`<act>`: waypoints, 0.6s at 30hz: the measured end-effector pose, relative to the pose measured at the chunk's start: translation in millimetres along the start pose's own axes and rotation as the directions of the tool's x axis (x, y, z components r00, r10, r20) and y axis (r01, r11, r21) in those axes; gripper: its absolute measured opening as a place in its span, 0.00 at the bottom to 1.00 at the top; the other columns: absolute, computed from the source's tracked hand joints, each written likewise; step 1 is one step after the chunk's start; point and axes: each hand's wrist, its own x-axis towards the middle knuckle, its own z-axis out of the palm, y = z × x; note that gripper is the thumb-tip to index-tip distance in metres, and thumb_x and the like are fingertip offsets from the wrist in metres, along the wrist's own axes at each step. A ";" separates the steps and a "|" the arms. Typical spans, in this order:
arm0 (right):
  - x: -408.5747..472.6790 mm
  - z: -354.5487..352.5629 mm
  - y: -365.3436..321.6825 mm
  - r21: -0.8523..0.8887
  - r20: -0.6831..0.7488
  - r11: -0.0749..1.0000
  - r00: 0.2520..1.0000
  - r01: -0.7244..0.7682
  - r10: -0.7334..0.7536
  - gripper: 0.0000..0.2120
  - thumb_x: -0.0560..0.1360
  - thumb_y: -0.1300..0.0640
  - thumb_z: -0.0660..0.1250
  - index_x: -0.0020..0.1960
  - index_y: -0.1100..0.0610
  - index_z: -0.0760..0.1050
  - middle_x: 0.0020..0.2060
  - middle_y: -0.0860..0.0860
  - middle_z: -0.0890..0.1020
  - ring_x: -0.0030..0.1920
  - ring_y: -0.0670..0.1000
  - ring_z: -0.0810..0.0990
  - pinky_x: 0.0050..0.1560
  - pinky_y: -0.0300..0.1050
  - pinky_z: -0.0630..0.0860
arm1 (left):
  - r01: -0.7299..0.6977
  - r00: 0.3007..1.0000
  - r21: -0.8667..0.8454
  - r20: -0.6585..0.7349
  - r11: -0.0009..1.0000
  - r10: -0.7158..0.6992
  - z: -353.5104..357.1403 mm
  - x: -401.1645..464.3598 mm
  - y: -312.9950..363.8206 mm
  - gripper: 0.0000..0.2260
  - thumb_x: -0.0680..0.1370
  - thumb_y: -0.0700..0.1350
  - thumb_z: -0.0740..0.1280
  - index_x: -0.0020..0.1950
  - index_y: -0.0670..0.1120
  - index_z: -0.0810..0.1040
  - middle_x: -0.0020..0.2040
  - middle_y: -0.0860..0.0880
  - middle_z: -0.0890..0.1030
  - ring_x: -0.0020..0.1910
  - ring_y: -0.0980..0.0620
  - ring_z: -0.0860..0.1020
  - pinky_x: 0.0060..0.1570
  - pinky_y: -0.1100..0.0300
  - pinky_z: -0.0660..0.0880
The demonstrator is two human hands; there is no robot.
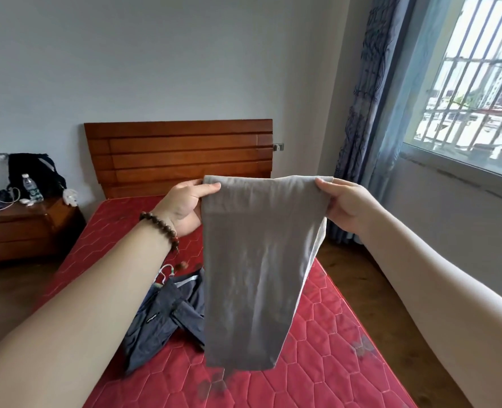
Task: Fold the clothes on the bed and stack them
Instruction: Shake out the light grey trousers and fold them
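Grey garment (252,278) hangs above red mattress (332,334), top corners pinched by left grip (185,206) and right grip (342,206).

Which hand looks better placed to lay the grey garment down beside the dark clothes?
Probably the left hand: it pinches the grey garment on the side above the dark clothes; the right hand holds the far corner.

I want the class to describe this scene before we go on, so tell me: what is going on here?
A person holds up a grey garment over a bed with a red mattress. The left hand pinches one top corner and the right hand pinches the other, so the garment hangs down flat in the air. A dark garment lies crumpled on the bed beneath, not yet folded. No stack of folded clothes is in view.
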 end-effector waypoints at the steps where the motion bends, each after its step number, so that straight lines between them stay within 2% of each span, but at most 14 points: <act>1: -1.1 3.3 1.0 -0.010 -0.001 1.000 1.000 -0.007 0.007 0.03 0.76 0.62 0.66 0.48 0.62 0.78 0.40 0.55 0.83 0.40 0.51 0.83 0.41 0.44 0.80 | 0.059 0.998 0.002 -0.031 0.998 -0.059 -0.2 -0.4 1.6 0.08 0.78 0.38 0.64 0.55 0.38 0.78 0.45 0.42 0.82 0.42 0.48 0.83 0.44 0.56 0.81; 4: -3.0 9.7 4.2 -0.038 0.008 0.997 0.998 -0.070 0.070 0.04 0.78 0.61 0.64 0.46 0.61 0.76 0.41 0.56 0.81 0.39 0.51 0.82 0.42 0.44 0.81 | 0.227 0.973 0.037 -0.059 0.973 -0.224 2.2 -3.8 5.1 0.08 0.79 0.40 0.62 0.47 0.39 0.79 0.37 0.45 0.83 0.35 0.51 0.83 0.44 0.57 0.79; 6: -4.9 10.0 3.2 -0.040 0.047 0.994 0.993 -0.105 0.107 0.04 0.79 0.62 0.63 0.46 0.61 0.76 0.41 0.56 0.81 0.39 0.50 0.82 0.40 0.44 0.81 | 0.251 0.964 0.019 -0.097 0.968 -0.248 2.3 -5.0 5.1 0.08 0.80 0.40 0.61 0.44 0.40 0.78 0.33 0.46 0.83 0.32 0.51 0.82 0.45 0.56 0.78; 9: -5.4 10.7 -1.3 -0.121 0.047 0.981 0.987 -0.149 0.156 0.06 0.77 0.64 0.64 0.53 0.64 0.76 0.44 0.58 0.81 0.39 0.51 0.81 0.38 0.42 0.81 | 0.246 0.960 0.011 -0.138 0.969 -0.242 0.6 -5.0 3.6 0.08 0.80 0.40 0.61 0.43 0.40 0.77 0.31 0.46 0.82 0.30 0.51 0.82 0.36 0.59 0.80; 11: 0.6 13.8 -4.6 -0.185 -0.074 0.962 0.979 -0.201 0.191 0.11 0.76 0.63 0.67 0.57 0.66 0.77 0.47 0.58 0.81 0.40 0.52 0.80 0.34 0.41 0.80 | 0.233 0.959 0.033 -0.176 0.972 -0.223 1.3 -2.5 4.1 0.08 0.80 0.39 0.61 0.44 0.40 0.77 0.30 0.46 0.82 0.29 0.52 0.82 0.31 0.61 0.80; 14: 8.0 18.5 -8.3 -0.165 -0.236 0.962 0.956 -0.219 0.177 0.15 0.71 0.59 0.74 0.55 0.64 0.80 0.49 0.57 0.82 0.41 0.53 0.81 0.35 0.44 0.80 | 0.142 0.972 0.063 -0.196 0.988 -0.128 7.2 -0.6 8.7 0.07 0.80 0.37 0.62 0.45 0.40 0.77 0.32 0.46 0.82 0.30 0.52 0.82 0.36 0.59 0.80; 17: 9.0 22.8 -7.6 -0.099 -0.214 0.988 0.972 -0.116 0.093 0.07 0.74 0.58 0.72 0.49 0.59 0.79 0.43 0.55 0.81 0.41 0.52 0.79 0.42 0.48 0.80 | 0.004 0.969 0.074 -0.247 0.997 0.014 8.0 4.0 12.3 0.03 0.78 0.37 0.65 0.46 0.41 0.77 0.42 0.43 0.82 0.40 0.49 0.82 0.45 0.54 0.80; 18: 9.6 25.7 -6.4 -0.119 -0.208 0.987 0.975 -0.110 0.084 0.04 0.75 0.58 0.70 0.49 0.58 0.78 0.43 0.54 0.80 0.41 0.52 0.79 0.44 0.49 0.79 | 0.012 0.971 0.096 -0.239 0.995 0.012 7.4 4.3 13.9 0.02 0.78 0.37 0.65 0.46 0.41 0.77 0.44 0.43 0.82 0.41 0.48 0.82 0.45 0.54 0.80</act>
